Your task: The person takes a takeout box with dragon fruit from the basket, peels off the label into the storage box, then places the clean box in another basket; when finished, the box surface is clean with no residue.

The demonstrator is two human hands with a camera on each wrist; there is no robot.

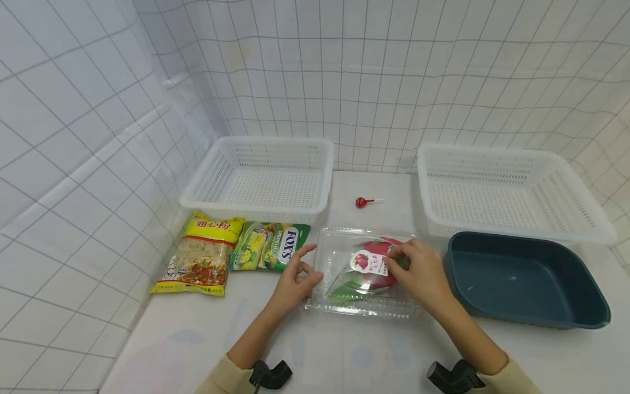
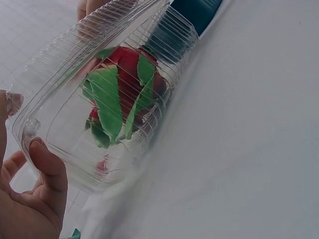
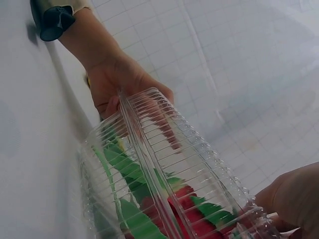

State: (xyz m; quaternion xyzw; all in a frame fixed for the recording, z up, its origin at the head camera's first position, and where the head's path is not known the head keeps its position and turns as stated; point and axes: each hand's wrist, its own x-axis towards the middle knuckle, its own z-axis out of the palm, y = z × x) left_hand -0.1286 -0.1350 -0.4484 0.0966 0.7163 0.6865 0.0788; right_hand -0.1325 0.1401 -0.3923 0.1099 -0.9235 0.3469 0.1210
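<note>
A clear plastic clamshell box (image 1: pixel 328 257) with a ribbed rim lies in front of me, with a red and green dragon fruit (image 2: pixel 127 69) inside. On its lid is a white label (image 1: pixel 368 262) printed with a red fruit. My left hand (image 1: pixel 293 282) holds the box's left edge, the thumb on the near part and a finger farther back. The thumb and forefinger of my right hand (image 1: pixel 423 271) come together at the label's right edge and seem to pinch it; the contact itself is partly hidden.
A yellow-topped pasta bag (image 1: pixel 199 257) and a green FOX'S candy bag (image 1: pixel 268 246) lie left. White baskets stand behind, one left (image 1: pixel 256 210) and one right (image 1: pixel 521 205). A red lollipop (image 1: pixel 362 202) lies between them. A dark teal bin (image 1: pixel 526 279) stands right.
</note>
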